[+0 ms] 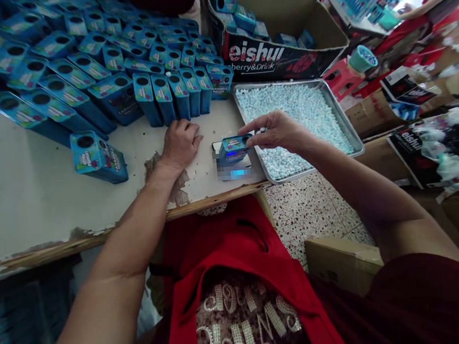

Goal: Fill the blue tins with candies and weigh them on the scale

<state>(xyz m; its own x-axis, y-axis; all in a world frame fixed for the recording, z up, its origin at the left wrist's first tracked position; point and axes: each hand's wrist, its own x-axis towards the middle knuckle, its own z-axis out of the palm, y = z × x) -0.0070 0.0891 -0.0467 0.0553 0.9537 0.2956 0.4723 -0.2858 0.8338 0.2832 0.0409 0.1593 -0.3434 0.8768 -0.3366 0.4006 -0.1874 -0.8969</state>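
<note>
On a small scale (235, 172) with a lit display stands a blue tin (233, 149). The thumb and fingers of my right hand (276, 131) are at that tin's right end, closed on it. My left hand (182, 144) rests on the table with its fingers curled, just in front of a row of blue tins (162, 95); nothing shows in it. Right of the scale, a metal tray (356, 143) holds many small pale blue and white candies (300, 113), partly behind my right hand. One separate tin (99, 157) stands to the left of my left hand.
Many more tins with round openings (74, 73) cover the table's back left. A black printed carton (284, 61) with tins inside stands behind the tray. Farther right are a red stool (339, 78) with a cup (361, 59), and a person's arm (431, 2). The table's worn front edge (215, 197) is near my body.
</note>
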